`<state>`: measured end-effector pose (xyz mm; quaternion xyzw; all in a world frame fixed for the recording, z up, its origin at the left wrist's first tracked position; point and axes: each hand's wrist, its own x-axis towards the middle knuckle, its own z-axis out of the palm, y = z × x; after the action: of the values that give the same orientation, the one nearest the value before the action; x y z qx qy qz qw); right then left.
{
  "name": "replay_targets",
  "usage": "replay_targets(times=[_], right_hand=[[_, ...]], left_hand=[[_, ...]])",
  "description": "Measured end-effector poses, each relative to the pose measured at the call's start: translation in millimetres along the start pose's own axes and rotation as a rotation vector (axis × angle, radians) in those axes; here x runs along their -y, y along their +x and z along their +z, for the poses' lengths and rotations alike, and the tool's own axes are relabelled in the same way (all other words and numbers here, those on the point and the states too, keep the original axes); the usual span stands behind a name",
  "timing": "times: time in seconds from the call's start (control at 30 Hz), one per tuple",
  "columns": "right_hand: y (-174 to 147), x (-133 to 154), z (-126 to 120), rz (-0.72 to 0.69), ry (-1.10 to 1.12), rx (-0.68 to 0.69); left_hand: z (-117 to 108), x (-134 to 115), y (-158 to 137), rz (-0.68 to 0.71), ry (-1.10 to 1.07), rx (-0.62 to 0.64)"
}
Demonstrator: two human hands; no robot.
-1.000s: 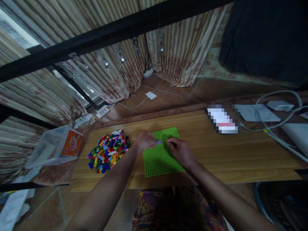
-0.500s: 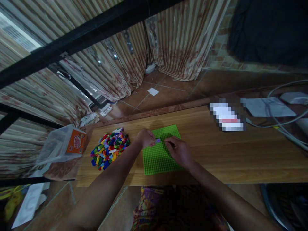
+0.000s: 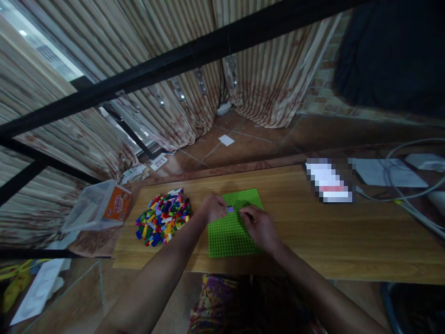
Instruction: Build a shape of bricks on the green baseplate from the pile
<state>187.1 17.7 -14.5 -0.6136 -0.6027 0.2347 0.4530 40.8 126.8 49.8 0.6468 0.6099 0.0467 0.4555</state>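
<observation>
A green studded baseplate (image 3: pixel 231 241) lies on the wooden table in front of me. Over its upper left part is my left hand (image 3: pixel 214 208), fingers closed, with a small light-purple brick (image 3: pixel 230 209) at the fingertips. Whether that brick is pressed onto the studs, I cannot tell. My right hand (image 3: pixel 257 223) is above the plate's right side, thumb and fingers pinched together, a short gap away from the purple brick. Anything inside this pinch is too small or hidden to make out. Left of the plate is a heap of mixed coloured bricks (image 3: pixel 163 218).
A clear plastic box (image 3: pixel 93 206) with an orange label stands off the table's left end. On the right of the wooden table (image 3: pixel 347 241) lies a pixelated, bright-screened device (image 3: pixel 330 181), near white cables (image 3: pixel 413 215) and a pale sheet (image 3: pixel 385 172). Curtains hang behind a dark rail.
My view has tilted, so the whole scene sits slightly lower in the picture. Both hands keep nearly the same places over the baseplate, and the purple brick is still at my left fingertips.
</observation>
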Motion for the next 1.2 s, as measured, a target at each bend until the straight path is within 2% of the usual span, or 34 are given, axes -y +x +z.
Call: replay_targets(times=[0.17,0.27,0.37,0.47,0.53,0.67,0.8,1.03,1.2], right_hand=[[-1.9,3.4,-1.0,-0.005,-0.013,-0.044],[-17.0,10.5,4.1,-0.062,-0.174,-0.047],[-43.7,18.5,14.7,-0.147,-0.420,-0.042],[-65.9,23.3,25.9,-0.213,-0.570,0.027],[-70.6,24.6,31.4,-0.205,-0.638,0.046],[-61.3,26.5,37.4,-0.131,-0.705,0.039],[-55.1,27.1,40.0,-0.121,-0.737,0.035],[-58.1,17.4,37.9,-0.199,-0.702,-0.009],[-41.9,23.5,33.3,-0.189,-0.562,-0.004]], left_hand=[[5.1,27.8,-36.2,0.134,-0.131,-0.168],[18.1,58.5,-61.9,0.356,-0.140,-0.438],[31.8,85.1,-80.4,0.519,-0.085,-0.567],[40.1,99.1,-87.6,0.609,-0.056,-0.580],[43.4,103.4,-87.1,0.661,-0.053,-0.554],[49.8,108.5,-82.9,0.722,-0.035,-0.560],[54.0,111.1,-82.7,0.731,0.025,-0.566],[51.3,107.7,-84.1,0.766,0.109,-0.530],[51.5,107.4,-84.6,0.733,0.079,-0.518]])
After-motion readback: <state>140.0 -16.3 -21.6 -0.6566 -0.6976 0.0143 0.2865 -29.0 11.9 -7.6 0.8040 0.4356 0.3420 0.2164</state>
